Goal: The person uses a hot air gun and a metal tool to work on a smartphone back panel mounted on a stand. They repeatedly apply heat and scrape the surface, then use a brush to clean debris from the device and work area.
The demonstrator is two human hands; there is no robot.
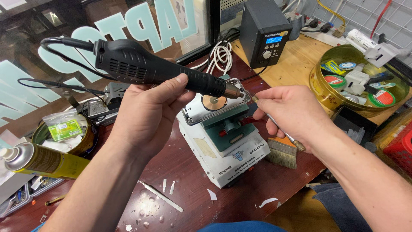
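My left hand (pixel 148 116) grips a black hot-air gun (pixel 146 66). Its metal nozzle points right and down at the far right corner of an opened phone back (pixel 201 107). The phone lies clamped on a white and green holder (pixel 223 148), and a round copper coil shows in its middle. My right hand (pixel 292 114) holds a thin metal tool (pixel 279 126) like a pen. The tool's tip sits at the phone's right edge, just beside the nozzle.
A flat brush (pixel 283 152) lies right of the holder. Behind stand a dark control unit with a blue display (pixel 264 32) and a gold round tin of tape rolls (pixel 358 81). A yellow spray can (pixel 43 161), another tin (pixel 64 133) and tweezers (pixel 161 195) lie at the left.
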